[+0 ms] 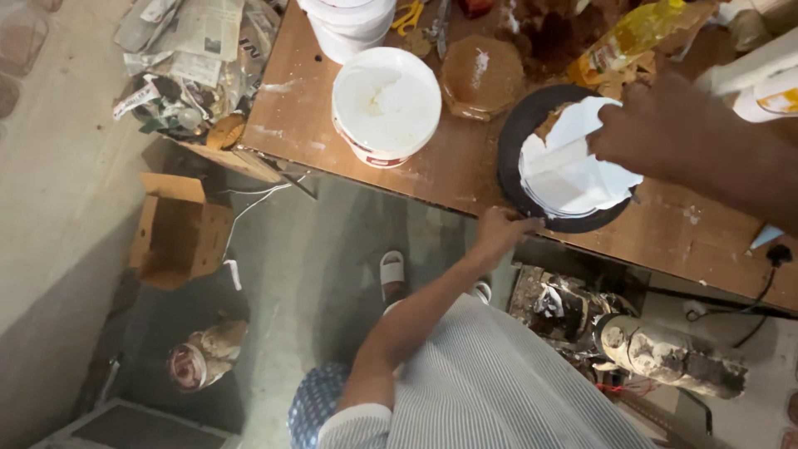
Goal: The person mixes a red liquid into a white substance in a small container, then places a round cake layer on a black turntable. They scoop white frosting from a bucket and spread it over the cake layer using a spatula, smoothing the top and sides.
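Spreading white icing over a round cake (573, 179), mostly coated with one brown patch left bare, is shown: the right hand (644, 125) is closed around a flat spatula (555, 155), while the left hand (499, 231) pinches the dark board (509, 145) beneath the cake at the desk (299, 108) edge.

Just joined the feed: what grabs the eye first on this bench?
The right hand spreads white paste with a flat white scraper over a round disc on a black turntable. The left hand grips the turntable's near rim. An open white plastic bucket stands left of it.
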